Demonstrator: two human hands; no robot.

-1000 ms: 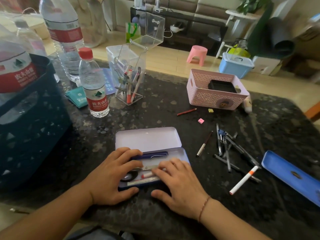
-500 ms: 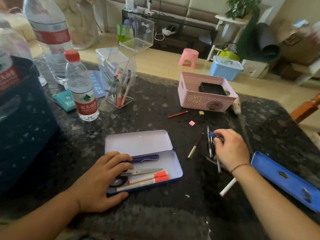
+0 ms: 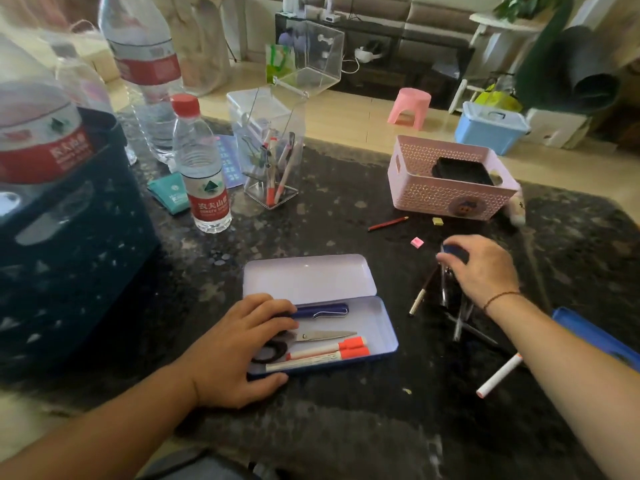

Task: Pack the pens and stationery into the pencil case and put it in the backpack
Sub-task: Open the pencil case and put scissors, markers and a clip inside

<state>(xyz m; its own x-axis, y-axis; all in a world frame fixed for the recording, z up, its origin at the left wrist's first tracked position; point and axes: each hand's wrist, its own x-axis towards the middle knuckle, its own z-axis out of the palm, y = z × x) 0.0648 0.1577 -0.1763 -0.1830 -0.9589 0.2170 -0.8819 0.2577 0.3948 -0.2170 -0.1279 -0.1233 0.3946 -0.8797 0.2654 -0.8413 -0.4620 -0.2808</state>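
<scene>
So the surface is a dark speckled stone table (image 3: 346, 209), pretty cluttered. The tin pencil case (image 3: 379, 327) sits open near the front edge, lid flat behind it, with a blue pen (image 3: 322, 310), scissors (image 3: 322, 336) and two orange-capped markers (image 3: 332, 351) inside. Left hand (image 3: 239, 351) lies flat and spread over the case's left end, gripping nothing. Right hand (image 3: 485, 268) is off to the right, fingers curled down on something blue in the loose pen pile (image 3: 460, 320); can't tell exactly what it is. A stray white marker (image 3: 498, 375) lies nearer the edge. Further back: a pink basket (image 3: 446, 195), a clear acrylic holder (image 3: 270, 157), water bottles (image 3: 204, 168), a dark crate (image 3: 69, 244) on the left. Behind the table there's wood floor, a pink stool (image 3: 410, 107) and a blue bin (image 3: 490, 128).
</scene>
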